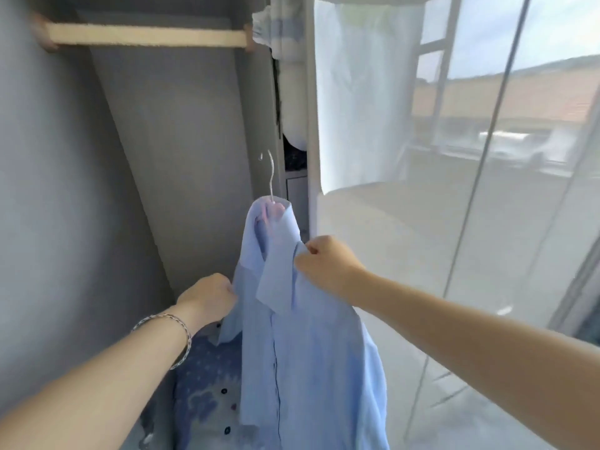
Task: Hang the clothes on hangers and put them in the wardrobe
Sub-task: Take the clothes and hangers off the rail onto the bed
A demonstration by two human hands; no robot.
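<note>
While left hand, right hand pinch shirt, wooden rail spans wardrobe

I see a pale blue shirt; below it, blue cloth with dark dots; above it, a cream rail.

Single head-worn wide-angle camera.
It faces forward and slightly down into the wardrobe, near the left hand and right hand in front.
</note>
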